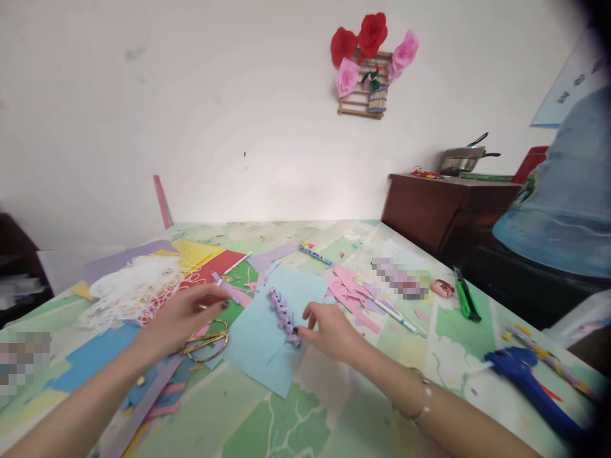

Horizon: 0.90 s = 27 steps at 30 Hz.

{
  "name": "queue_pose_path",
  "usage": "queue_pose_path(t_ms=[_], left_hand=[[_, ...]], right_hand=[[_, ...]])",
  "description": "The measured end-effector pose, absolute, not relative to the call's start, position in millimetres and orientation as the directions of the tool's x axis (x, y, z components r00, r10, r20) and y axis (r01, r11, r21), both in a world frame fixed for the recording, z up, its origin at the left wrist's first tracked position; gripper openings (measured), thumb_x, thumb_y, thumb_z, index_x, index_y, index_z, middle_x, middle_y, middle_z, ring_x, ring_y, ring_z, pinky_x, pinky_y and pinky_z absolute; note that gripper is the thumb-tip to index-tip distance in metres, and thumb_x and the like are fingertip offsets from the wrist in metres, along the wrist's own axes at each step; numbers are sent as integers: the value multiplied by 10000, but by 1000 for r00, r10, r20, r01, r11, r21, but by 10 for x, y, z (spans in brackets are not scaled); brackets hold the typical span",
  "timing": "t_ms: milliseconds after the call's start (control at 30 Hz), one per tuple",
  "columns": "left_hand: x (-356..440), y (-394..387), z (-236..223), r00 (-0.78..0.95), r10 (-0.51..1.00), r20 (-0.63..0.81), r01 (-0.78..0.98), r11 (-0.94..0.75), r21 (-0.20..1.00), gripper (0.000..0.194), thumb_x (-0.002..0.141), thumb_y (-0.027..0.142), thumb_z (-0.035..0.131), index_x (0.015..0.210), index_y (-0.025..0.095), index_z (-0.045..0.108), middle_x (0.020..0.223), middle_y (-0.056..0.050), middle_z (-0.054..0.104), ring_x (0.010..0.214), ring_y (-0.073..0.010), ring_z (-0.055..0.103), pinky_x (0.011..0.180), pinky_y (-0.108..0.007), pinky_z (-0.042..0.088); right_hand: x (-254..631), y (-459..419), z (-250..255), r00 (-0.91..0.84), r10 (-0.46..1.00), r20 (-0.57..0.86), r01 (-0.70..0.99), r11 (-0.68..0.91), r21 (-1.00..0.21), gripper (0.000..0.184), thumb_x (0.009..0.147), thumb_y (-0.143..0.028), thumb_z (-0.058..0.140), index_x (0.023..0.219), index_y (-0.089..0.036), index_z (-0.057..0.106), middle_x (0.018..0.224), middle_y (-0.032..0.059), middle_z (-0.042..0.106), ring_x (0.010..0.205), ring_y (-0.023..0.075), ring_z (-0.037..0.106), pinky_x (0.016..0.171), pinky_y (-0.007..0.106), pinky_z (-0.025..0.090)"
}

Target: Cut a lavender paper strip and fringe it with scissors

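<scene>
Purple paper roll lies between raised left hand and curled right hand, fingers parted.

- Right hand in close, thumb right at the lower end of the purple paper curl, which lies on the light-blue sheet!
- Left hand near the gold-handled scissors, fingers loosely parted.
- Big tangle of white strips over on the left.
- Pink scraps beyond the right hand.
- Far right: green cutter, blue glue gun.
- Up on the wall, red flowers and pink ones!
</scene>
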<state>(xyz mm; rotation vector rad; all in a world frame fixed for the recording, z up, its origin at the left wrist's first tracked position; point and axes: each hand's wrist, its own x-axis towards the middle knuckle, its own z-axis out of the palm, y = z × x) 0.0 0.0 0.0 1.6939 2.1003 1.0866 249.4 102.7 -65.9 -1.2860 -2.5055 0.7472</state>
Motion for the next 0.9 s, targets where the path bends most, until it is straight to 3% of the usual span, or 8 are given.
queue_pose_path(t_ms=[133,233,400,567,667,900], left_hand=[[-54,531,-306,-224,956,191,885,117,451,127,752,171,490,801,175,607,884,-70,655,827,-220,593,726,-313,439],[-73,788,-547,-194,968,157,926,128,355,111,719,196,469,728,167,576,786,-88,650,772,-236,592,678,-310,410],[-2,735,-663,-192,979,69,891,144,430,180,692,281,495,815,171,567,822,-74,645,786,-228,599,679,-295,410],[74,620,-628,-228,973,33,866,187,464,247,604,300,587,812,176,537,865,-73,635,824,-238,590,697,-299,409],[90,629,-637,-251,968,24,841,205,501,240,604,295,593,804,174,539,864,-76,634,830,-237,590,699,-295,407],[145,652,-651,-309,949,-56,689,264,675,183,540,272,626,694,198,561,627,7,590,657,-201,576,562,-260,368]], right_hand=[[2211,945,-666,-602,798,36,712,556,-429,370,726,-307,546,1047,-160,436,926,129,612,783,275,599,543,280,335],[2112,964,-689,-599,800,29,736,564,-375,411,697,-216,510,1092,-152,418,903,129,623,751,281,607,506,270,301],[2189,1091,-612,-600,800,2,767,576,-283,509,654,-117,512,1151,-132,404,880,135,640,755,282,615,505,267,279],[2458,1369,-381,-527,847,73,828,531,-182,439,700,-119,505,1132,-150,433,881,104,654,797,262,624,524,263,283],[2618,1655,-263,-394,913,104,902,406,-148,363,744,-172,518,1099,-163,442,874,99,651,804,264,624,544,265,308],[2848,2262,-346,-222,967,125,965,237,-115,282,835,-178,442,1109,-107,443,957,177,626,888,297,611,625,304,382]])
